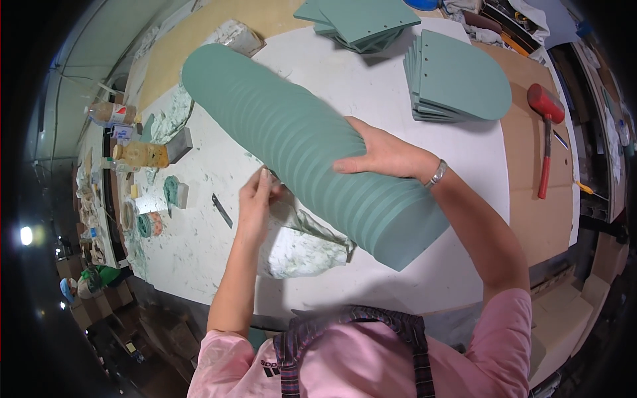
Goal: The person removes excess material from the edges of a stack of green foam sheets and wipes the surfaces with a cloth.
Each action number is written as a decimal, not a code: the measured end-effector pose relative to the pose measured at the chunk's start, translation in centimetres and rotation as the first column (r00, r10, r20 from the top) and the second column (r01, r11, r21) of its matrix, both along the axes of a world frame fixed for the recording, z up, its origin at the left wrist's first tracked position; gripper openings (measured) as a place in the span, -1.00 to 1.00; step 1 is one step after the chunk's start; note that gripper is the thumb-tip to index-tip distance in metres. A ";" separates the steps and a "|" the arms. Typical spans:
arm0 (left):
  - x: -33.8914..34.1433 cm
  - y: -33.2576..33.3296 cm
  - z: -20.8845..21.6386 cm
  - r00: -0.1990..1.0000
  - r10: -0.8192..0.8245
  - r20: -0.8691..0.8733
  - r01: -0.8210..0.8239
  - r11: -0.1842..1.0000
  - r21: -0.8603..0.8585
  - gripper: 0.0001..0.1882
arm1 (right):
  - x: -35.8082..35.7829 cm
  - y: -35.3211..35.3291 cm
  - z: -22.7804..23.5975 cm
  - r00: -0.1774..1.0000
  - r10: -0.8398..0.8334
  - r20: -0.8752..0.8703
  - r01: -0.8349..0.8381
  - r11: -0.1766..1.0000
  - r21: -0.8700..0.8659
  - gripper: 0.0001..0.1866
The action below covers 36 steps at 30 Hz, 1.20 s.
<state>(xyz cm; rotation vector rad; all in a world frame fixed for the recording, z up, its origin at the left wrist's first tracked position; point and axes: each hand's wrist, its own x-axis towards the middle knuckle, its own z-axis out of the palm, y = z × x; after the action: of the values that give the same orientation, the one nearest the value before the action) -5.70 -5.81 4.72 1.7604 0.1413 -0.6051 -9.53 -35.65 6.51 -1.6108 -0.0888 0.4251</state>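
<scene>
A long row of overlapping green panels [279, 126] with rounded ends lies diagonally across the white table, fanned like shingles from far left to near right. My right hand [391, 154] grips over the row, thumb on top and fingers bent past the far edge. At the row's near left edge, my left hand [254, 199] is closed in a pinch; its fingertips are partly hidden and what they hold cannot be made out. A green-stained white cloth [302, 252] lies beside that hand, partly under the row. A dark flat blade [221, 211] rests left of it.
Two more green panel stacks, one fanned [365, 23] and one squarer [461, 76], sit at the back. A red mallet [547, 106] lies on cardboard at right. Bottles, including a yellowish one [142, 154], and a tape roll [150, 224] line the left. A stained wrapped block [235, 36] stands behind.
</scene>
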 end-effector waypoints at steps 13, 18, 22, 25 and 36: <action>11.7 -8.6 6.5 0.487 -0.599 0.635 0.086 0.757 0.648 -0.81 | -9.3 0.2 2.4 0.886 -0.114 0.449 0.345 0.809 -0.475 -0.10; 12.3 -8.8 6.6 0.473 -0.642 0.604 0.120 0.726 0.677 -0.80 | -10.4 1.6 0.9 0.840 -0.261 0.475 0.504 0.699 -0.508 -0.23; 13.4 -9.3 6.9 0.590 -0.595 0.547 0.150 0.746 0.649 -0.72 | -10.2 2.2 0.1 0.798 -0.307 0.518 0.576 0.640 -0.509 -0.28; 14.3 -9.8 6.8 0.503 -0.670 0.546 0.126 0.682 0.720 -0.67 | -10.1 2.3 -0.1 0.776 -0.283 0.564 0.597 0.620 -0.509 -0.30; 13.9 -7.3 6.0 0.349 -0.592 0.726 0.078 0.790 0.607 -0.81 | -10.3 2.7 -0.2 0.734 -0.284 0.617 0.644 0.579 -0.501 -0.33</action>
<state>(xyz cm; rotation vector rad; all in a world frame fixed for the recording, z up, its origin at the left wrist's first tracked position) 8.24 -13.15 10.69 2.4118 -0.9908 0.2278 -19.80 -32.95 6.27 -2.3728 0.1731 -0.4670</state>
